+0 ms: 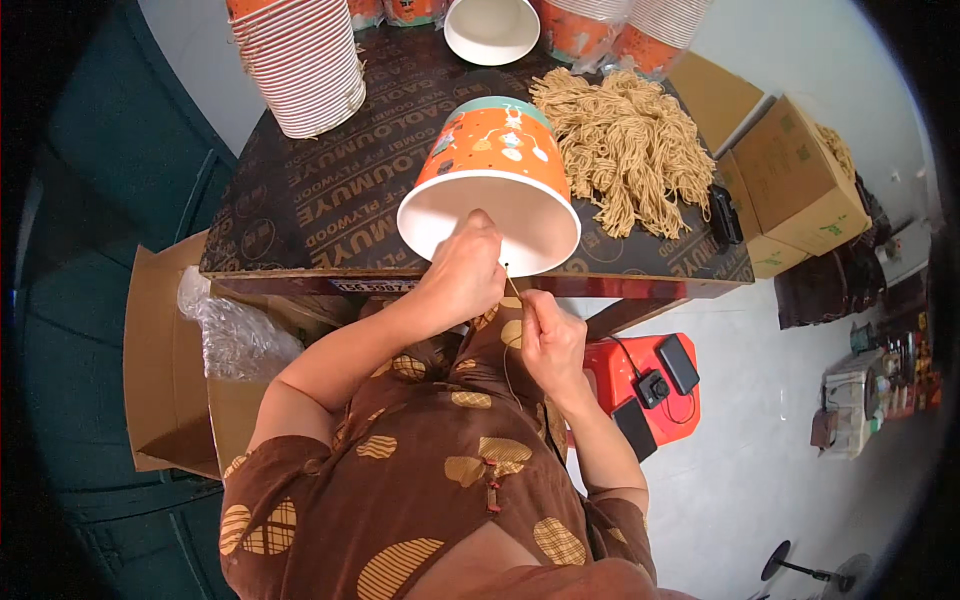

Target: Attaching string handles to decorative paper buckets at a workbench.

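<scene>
A large orange paper bucket [505,150] with a white rim and a green base band lies tipped on the table, its mouth facing me. My left hand [465,270] is closed at the lower rim, its fingers inside the mouth; what they grip is hidden. Just right of it, a small dark hole shows in the rim. A thin tan cord [512,286] runs from that hole down to my right hand [553,343], which pinches it. Below, the cord's loose length hangs over my lap.
Tan cords [640,145] lie heaped on the dark plywood table [345,200]. Stacked paper buckets [300,70] stand far left, with more along the back beside a single white-mouthed bucket [492,30]. A red stool [680,425] holds small devices. Cardboard boxes [165,350] flank the table.
</scene>
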A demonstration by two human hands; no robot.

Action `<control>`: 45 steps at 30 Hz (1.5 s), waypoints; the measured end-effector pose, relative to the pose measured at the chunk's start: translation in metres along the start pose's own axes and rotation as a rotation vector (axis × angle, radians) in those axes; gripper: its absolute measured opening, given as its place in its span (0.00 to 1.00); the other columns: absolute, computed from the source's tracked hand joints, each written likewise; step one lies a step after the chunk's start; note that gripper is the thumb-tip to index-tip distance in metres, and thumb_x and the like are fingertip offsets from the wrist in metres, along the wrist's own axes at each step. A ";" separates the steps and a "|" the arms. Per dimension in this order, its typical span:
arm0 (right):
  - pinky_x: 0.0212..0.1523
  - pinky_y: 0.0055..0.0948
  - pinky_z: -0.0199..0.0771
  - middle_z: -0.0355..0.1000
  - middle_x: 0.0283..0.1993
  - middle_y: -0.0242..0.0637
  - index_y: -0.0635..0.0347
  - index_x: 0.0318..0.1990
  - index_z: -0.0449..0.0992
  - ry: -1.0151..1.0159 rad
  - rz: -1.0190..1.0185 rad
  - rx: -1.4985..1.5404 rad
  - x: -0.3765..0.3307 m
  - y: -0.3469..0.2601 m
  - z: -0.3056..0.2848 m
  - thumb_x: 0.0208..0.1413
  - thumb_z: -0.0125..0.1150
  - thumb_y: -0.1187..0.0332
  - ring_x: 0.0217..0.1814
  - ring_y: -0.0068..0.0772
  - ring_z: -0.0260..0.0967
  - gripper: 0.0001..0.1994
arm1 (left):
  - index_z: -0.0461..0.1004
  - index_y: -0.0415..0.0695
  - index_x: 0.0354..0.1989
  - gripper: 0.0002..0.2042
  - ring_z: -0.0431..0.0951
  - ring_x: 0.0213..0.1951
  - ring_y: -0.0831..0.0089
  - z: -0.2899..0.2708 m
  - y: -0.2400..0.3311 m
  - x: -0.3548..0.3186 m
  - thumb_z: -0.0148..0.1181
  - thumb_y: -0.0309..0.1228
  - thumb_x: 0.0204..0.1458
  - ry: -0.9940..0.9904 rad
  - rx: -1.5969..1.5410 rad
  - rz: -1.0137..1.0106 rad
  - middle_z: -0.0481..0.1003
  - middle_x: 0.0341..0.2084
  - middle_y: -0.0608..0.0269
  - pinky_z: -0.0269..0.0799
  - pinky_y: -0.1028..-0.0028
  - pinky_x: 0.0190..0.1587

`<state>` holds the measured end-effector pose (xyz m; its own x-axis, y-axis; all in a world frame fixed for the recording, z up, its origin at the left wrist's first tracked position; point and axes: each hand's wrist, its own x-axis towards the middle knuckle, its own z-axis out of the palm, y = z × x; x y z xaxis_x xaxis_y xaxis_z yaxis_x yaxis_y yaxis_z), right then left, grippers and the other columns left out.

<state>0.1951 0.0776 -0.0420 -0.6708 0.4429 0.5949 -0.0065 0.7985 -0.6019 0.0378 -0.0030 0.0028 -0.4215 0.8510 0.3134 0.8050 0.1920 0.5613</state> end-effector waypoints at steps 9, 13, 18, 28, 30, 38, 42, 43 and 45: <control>0.26 0.37 0.72 0.72 0.25 0.46 0.62 0.38 0.72 0.005 -0.009 0.029 0.001 -0.001 -0.003 0.53 0.57 0.80 0.25 0.45 0.74 0.06 | 0.72 0.24 0.32 0.08 0.76 0.37 0.38 0.002 0.000 0.001 0.57 0.18 0.43 0.025 0.038 -0.006 0.69 0.39 0.33 0.75 0.53 0.43; 0.24 0.26 0.65 0.68 0.20 0.30 0.66 0.32 0.75 -0.069 0.457 0.418 0.003 0.007 0.001 0.60 0.59 0.69 0.23 0.20 0.65 0.08 | 0.72 0.26 0.30 0.06 0.76 0.37 0.42 -0.007 0.010 -0.003 0.56 0.19 0.46 0.008 0.067 0.040 0.71 0.37 0.34 0.76 0.54 0.40; 0.22 0.20 0.55 0.63 0.20 0.19 0.67 0.27 0.77 -0.186 0.725 0.667 0.016 0.006 0.005 0.62 0.60 0.62 0.23 0.12 0.54 0.16 | 0.71 0.29 0.31 0.07 0.77 0.36 0.45 -0.021 0.028 -0.024 0.56 0.19 0.44 0.012 0.232 -0.009 0.73 0.32 0.39 0.76 0.55 0.37; 0.25 0.23 0.61 0.68 0.20 0.23 0.71 0.29 0.79 -0.111 0.629 0.646 0.026 0.000 0.030 0.63 0.58 0.63 0.24 0.14 0.59 0.17 | 0.71 0.30 0.36 0.08 0.79 0.30 0.45 -0.033 0.035 -0.049 0.51 0.22 0.50 -0.025 0.165 0.014 0.75 0.26 0.39 0.75 0.54 0.33; 0.26 0.24 0.64 0.68 0.19 0.26 0.69 0.30 0.79 -0.096 0.526 0.480 0.027 0.000 0.031 0.64 0.57 0.64 0.25 0.14 0.60 0.15 | 0.72 0.32 0.36 0.08 0.79 0.30 0.45 -0.036 0.033 -0.052 0.52 0.25 0.52 -0.060 0.143 0.026 0.75 0.25 0.40 0.74 0.54 0.32; 0.24 0.26 0.64 0.67 0.18 0.35 0.69 0.34 0.78 -0.008 0.332 0.317 0.036 -0.017 0.023 0.61 0.60 0.68 0.22 0.16 0.59 0.10 | 0.73 0.40 0.35 0.14 0.76 0.28 0.56 -0.090 0.047 -0.084 0.71 0.27 0.41 0.541 0.033 0.372 0.73 0.27 0.57 0.74 0.65 0.30; 0.26 0.31 0.68 0.71 0.23 0.44 0.68 0.36 0.78 -0.003 0.184 0.133 0.036 -0.036 0.011 0.59 0.60 0.72 0.21 0.33 0.68 0.07 | 0.68 0.36 0.51 0.29 0.73 0.48 0.52 -0.131 0.052 -0.075 0.72 0.28 0.38 0.700 0.384 0.042 0.69 0.48 0.48 0.74 0.64 0.45; 0.27 0.32 0.70 0.72 0.25 0.46 0.68 0.37 0.78 0.019 0.116 0.099 0.035 -0.038 0.008 0.59 0.60 0.73 0.22 0.39 0.70 0.06 | 0.68 0.36 0.51 0.28 0.74 0.48 0.51 -0.133 0.044 -0.071 0.72 0.28 0.39 0.659 0.406 0.030 0.70 0.47 0.48 0.74 0.64 0.45; 0.28 0.34 0.71 0.73 0.27 0.47 0.68 0.37 0.78 0.016 0.080 0.103 0.034 -0.045 0.005 0.59 0.59 0.73 0.24 0.42 0.71 0.06 | 0.72 0.35 0.47 0.19 0.78 0.40 0.49 -0.136 0.022 -0.066 0.66 0.28 0.47 0.592 0.393 0.011 0.75 0.38 0.46 0.75 0.61 0.41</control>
<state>0.1687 0.0549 0.0028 -0.6605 0.5108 0.5502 -0.0301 0.7143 -0.6992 0.0262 -0.1211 0.0989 -0.4786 0.4670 0.7435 0.8546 0.4419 0.2726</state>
